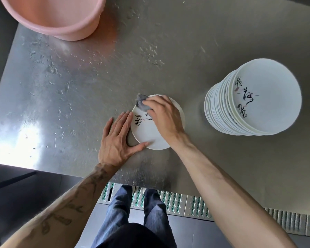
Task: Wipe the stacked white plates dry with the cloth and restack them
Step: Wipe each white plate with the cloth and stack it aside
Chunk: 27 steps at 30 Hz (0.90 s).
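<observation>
A single white plate [150,136] with black brush characters lies on the steel table in front of me. My right hand [164,119] presses a small grey cloth [141,103] onto the plate's far part, fingers curled over it. My left hand [117,138] rests flat beside the plate, straight fingers against its left rim and thumb along its near edge. A tall stack of matching white plates [252,97] stands to the right, apart from both hands.
The steel table [79,86] carries water droplets and streaks across its left and far parts. A pink plastic basin [55,15] sits at the far left corner. The table's near edge runs just below my hands; floor drain grating [186,203] lies beneath.
</observation>
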{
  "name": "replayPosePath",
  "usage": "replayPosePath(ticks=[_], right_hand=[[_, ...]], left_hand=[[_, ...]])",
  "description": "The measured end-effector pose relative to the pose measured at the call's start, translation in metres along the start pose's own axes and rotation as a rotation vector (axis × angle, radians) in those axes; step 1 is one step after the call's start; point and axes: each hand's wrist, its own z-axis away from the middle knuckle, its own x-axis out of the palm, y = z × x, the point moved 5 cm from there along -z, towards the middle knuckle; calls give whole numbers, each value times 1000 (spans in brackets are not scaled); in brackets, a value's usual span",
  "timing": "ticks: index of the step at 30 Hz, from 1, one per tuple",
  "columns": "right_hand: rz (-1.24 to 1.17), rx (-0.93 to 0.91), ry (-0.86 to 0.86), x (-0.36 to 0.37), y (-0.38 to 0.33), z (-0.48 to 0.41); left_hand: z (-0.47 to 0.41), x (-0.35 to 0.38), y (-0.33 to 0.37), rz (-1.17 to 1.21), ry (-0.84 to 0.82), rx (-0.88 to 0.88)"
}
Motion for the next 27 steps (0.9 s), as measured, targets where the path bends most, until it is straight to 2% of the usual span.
replayPosePath(ticks=[7, 11, 19, 23, 27], right_hand=[[128, 242, 190, -30, 53, 62], [84, 296, 145, -23, 44, 99], [71, 292, 119, -35, 56, 51], [-88, 393, 151, -23, 47, 109], [-453, 443, 266, -11, 27, 144]], left_hand=[[1, 3, -2, -1, -26, 1], [1, 1, 1, 5, -33, 4], [2, -2, 1, 17, -27, 13], [3, 1, 5, -7, -40, 30], [4, -1, 11, -128, -55, 57]])
